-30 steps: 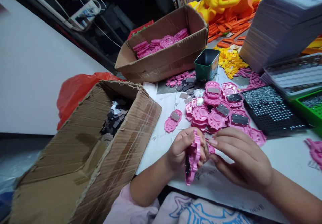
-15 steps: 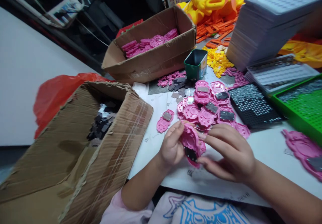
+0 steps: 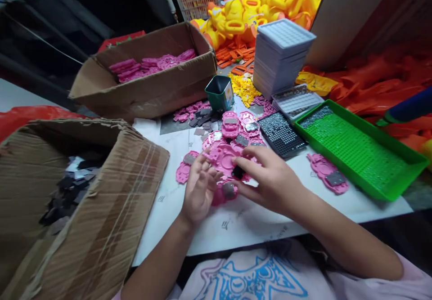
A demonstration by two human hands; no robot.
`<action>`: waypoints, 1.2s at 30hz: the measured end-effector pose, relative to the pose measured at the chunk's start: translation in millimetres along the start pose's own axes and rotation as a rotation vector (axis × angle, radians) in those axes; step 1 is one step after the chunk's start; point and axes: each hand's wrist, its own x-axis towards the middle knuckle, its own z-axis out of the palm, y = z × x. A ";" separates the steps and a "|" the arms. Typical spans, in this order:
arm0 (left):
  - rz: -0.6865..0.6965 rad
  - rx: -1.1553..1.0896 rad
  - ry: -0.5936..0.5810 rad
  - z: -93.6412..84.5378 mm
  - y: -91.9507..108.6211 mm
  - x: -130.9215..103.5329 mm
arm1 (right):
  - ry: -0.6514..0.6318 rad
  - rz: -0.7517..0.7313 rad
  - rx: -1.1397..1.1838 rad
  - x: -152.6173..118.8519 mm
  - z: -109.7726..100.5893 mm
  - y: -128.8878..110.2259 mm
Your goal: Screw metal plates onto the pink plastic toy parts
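A pink plastic piece [image 3: 225, 156] with a dark rectangle on it is between my two hands, over a heap of similar pieces [image 3: 231, 124]. My right hand [image 3: 270, 178] has its thumb and fingers closed on that piece's right side. Beside its left edge, my left hand [image 3: 200, 185] has loosely curled fingers, spread apart and holding nothing. Another pink piece with a grey rectangle [image 3: 229, 191] lies just below, partly hidden by my left hand. Single pink pieces lie left [image 3: 183, 172] of the hands and right [image 3: 326, 174] of them.
Cardboard boxes stand at the left [image 3: 111, 210] and back [image 3: 162, 88]. A green cup [image 3: 219, 94] is behind the heap. To the right are a black tray [image 3: 281, 136], a green tray [image 3: 357, 151] and stacked white trays [image 3: 280, 61]. Yellow toys [image 3: 236, 16] lie behind.
The view has swung right, showing more of the green tray. The held piece has turned from edge-on to face up, and my left hand has let go of it.
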 end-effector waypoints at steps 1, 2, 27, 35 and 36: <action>0.071 0.121 -0.016 -1.3 -1.2 -0.5 | -0.012 0.006 -0.002 -5.9 -12.0 2.0; 0.156 0.276 -0.038 -1.9 -1.7 -0.8 | -0.041 0.013 -0.024 -14.7 -23.7 4.8; 0.490 1.465 -0.559 31.8 -33.3 -15.9 | -0.300 0.233 -0.515 -132.0 -72.1 56.4; 0.649 1.426 -0.453 28.0 -32.2 -19.6 | -0.345 0.204 -0.507 -25.8 -69.1 88.7; 0.682 1.399 -0.438 26.4 -31.2 -19.0 | -0.389 0.227 -0.529 -6.6 -63.5 97.0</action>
